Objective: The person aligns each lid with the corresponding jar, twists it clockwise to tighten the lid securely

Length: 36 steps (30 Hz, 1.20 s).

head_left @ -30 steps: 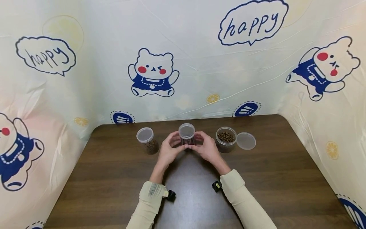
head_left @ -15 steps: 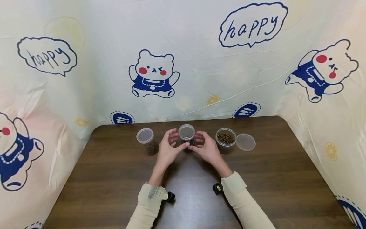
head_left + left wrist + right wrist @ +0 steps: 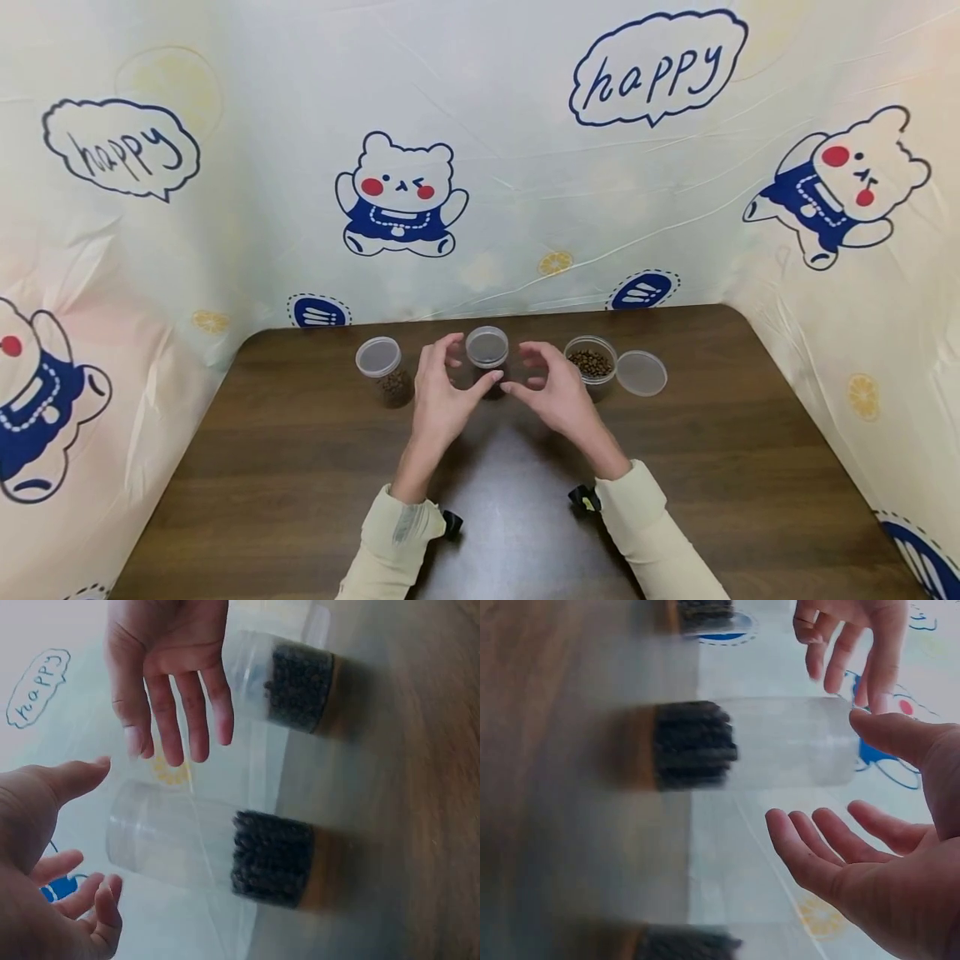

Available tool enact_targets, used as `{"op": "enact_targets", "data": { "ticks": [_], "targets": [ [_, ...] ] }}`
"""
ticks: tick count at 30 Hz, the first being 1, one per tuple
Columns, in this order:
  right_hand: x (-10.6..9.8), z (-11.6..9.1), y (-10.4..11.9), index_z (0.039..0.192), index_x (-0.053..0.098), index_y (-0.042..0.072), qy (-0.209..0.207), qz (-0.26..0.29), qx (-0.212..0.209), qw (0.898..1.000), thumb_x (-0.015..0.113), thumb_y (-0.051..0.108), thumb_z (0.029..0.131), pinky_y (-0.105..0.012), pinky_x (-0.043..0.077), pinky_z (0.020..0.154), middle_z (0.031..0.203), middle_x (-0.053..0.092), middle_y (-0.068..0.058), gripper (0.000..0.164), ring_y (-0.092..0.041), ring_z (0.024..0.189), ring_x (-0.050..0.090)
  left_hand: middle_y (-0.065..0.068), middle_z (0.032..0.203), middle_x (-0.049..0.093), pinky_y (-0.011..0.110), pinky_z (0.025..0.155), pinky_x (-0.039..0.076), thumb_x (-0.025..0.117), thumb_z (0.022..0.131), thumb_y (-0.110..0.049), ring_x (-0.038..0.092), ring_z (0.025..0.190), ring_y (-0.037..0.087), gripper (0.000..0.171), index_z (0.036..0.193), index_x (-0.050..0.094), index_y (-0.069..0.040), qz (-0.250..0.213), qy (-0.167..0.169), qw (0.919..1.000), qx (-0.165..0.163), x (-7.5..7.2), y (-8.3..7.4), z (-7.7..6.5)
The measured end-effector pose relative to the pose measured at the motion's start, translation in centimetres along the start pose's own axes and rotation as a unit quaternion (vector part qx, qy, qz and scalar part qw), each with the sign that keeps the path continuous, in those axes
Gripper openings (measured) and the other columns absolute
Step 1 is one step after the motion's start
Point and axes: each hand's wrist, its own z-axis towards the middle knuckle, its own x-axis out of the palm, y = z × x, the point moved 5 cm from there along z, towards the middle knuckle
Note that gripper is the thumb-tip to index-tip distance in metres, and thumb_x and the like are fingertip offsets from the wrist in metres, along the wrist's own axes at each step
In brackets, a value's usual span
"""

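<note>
A clear jar [image 3: 487,354] with a translucent lid stands upright in the middle, near the table's back edge. Dark beans fill its lower part, as both wrist views show. My left hand [image 3: 444,387] is at its left side, fingers spread and bent a little, thumb overlapping the jar's front. To the right, my right hand [image 3: 558,387] is apart from the jar, thumb and fingers parted with nothing between them. In the right wrist view a gap shows between the right hand [image 3: 877,862] and the middle jar [image 3: 750,742].
A lidded jar of beans [image 3: 386,371] stands to the left of the hands. On the right is a jar without its lid [image 3: 591,360], brown beans inside, and a round lid [image 3: 642,372] lies next to it. A printed cloth [image 3: 510,167] hangs behind the wooden table [image 3: 300,483].
My hands held the middle jar between them before; they have loosened and parted from it. The right hand has moved to the right, and the jar stays upright in place.
</note>
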Motion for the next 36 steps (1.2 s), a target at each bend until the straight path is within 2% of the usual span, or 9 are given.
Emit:
{"op": "enact_targets", "data": {
  "ticks": [4, 8, 11, 16, 22, 28, 30, 34, 36],
  "targets": [
    [-1.4, -0.5, 1.2, 0.138, 0.06, 0.003, -0.009, -0.013, -0.03, 0.999, 0.088, 0.015, 0.087, -0.048, 0.061, 0.098, 0.136, 0.066, -0.018, 0.059, -0.037, 0.124, 0.067, 0.011, 0.114, 0.066, 0.038, 0.08, 0.054, 0.094, 0.081, -0.032, 0.065, 0.096, 0.023, 0.063, 0.132, 0.065, -0.011, -0.019, -0.044, 0.9981, 0.038, -0.6, -1.4, -0.2],
    [-2.9, -0.8, 2.0, 0.136, 0.062, 0.004, -0.025, -0.029, -0.047, 0.998, 0.087, 0.015, 0.088, -0.047, 0.062, 0.097, 0.132, 0.069, -0.016, 0.055, -0.033, 0.119, 0.069, 0.011, 0.104, 0.07, 0.038, 0.077, 0.057, 0.09, 0.085, -0.028, 0.068, 0.09, 0.025, 0.044, 0.12, 0.072, -0.007, -0.061, -0.073, 0.9902, 0.102, -0.6, -3.0, -0.5],
    [-4.1, -1.0, 2.1, 0.134, 0.064, 0.005, -0.038, -0.039, -0.06, 0.997, 0.086, 0.015, 0.089, -0.048, 0.062, 0.095, 0.128, 0.07, -0.016, 0.052, -0.032, 0.115, 0.07, 0.01, 0.106, 0.075, 0.038, 0.081, 0.059, 0.088, 0.087, -0.026, 0.071, 0.09, 0.027, 0.037, 0.116, 0.075, -0.007, -0.09, -0.062, 0.9827, 0.149, 0.0, -4.1, -0.8],
    [-6.4, -1.0, 1.4, 0.131, 0.066, 0.004, -0.063, -0.051, -0.07, 0.994, 0.085, 0.013, 0.09, -0.052, 0.062, 0.093, 0.122, 0.071, -0.02, 0.047, -0.037, 0.107, 0.072, 0.008, 0.119, 0.077, 0.036, 0.094, 0.061, 0.087, 0.088, -0.026, 0.074, 0.105, 0.023, 0.044, 0.127, 0.074, -0.01, -0.106, 0.002, 0.9762, 0.189, 2.1, -5.0, -1.3],
    [-9.4, -0.8, -0.2, 0.129, 0.067, 0.003, -0.099, -0.071, -0.058, 0.991, 0.084, 0.014, 0.091, -0.051, 0.062, 0.091, 0.124, 0.071, -0.022, 0.044, -0.04, 0.107, 0.075, 0.005, 0.139, 0.07, 0.039, 0.108, 0.056, 0.088, 0.087, -0.034, 0.068, 0.129, 0.019, 0.074, 0.152, 0.055, -0.02, -0.105, 0.084, 0.9797, 0.149, 5.0, -4.7, -1.3],
    [-12.6, -0.4, -2.8, 0.129, 0.068, 0.003, -0.124, -0.09, -0.016, 0.988, 0.083, 0.019, 0.092, -0.018, 0.06, 0.08, 0.122, 0.073, -0.022, 0.043, -0.037, 0.101, 0.076, 0.007, 0.149, 0.062, 0.041, 0.111, 0.054, 0.089, 0.086, -0.038, 0.061, 0.137, 0.025, 0.083, 0.157, 0.048, -0.021, -0.136, 0.14, 0.9782, 0.072, 8.3, -3.7, -1.1],
    [-13.4, -0.4, -3.9, 0.131, 0.066, 0.003, -0.12, -0.107, 0.002, 0.987, 0.082, 0.022, 0.093, -0.024, 0.061, 0.082, 0.125, 0.072, -0.023, 0.045, -0.038, 0.101, 0.076, 0.008, 0.15, 0.059, 0.04, 0.112, 0.054, 0.089, 0.086, -0.038, 0.059, 0.139, 0.027, 0.084, 0.156, 0.048, -0.019, -0.151, 0.156, 0.9752, 0.043, 9.5, -3.3, -1.2],
    [-14.7, -0.6, -5.9, 0.139, 0.061, 0.002, -0.104, -0.138, 0.044, 0.984, 0.08, 0.026, 0.095, -0.052, 0.061, 0.092, 0.133, 0.067, -0.027, 0.054, -0.043, 0.109, 0.072, 0.013, 0.149, 0.056, 0.039, 0.112, 0.054, 0.09, 0.084, -0.041, 0.057, 0.139, 0.03, 0.087, 0.155, 0.047, -0.017, -0.16, 0.177, 0.971, 0.0, 11.4, -2.8, -1.2],
    [-15.1, -0.7, -6.8, 0.142, 0.058, 0.0, -0.097, -0.146, 0.067, 0.982, 0.08, 0.028, 0.095, -0.058, 0.058, 0.097, 0.136, 0.065, -0.029, 0.059, -0.045, 0.116, 0.069, 0.015, 0.148, 0.055, 0.039, 0.111, 0.054, 0.091, 0.082, -0.042, 0.057, 0.138, 0.029, 0.089, 0.155, 0.047, -0.017, -0.161, 0.184, 0.9693, -0.022, 12.2, -2.6, -1.2]
  ]
}}
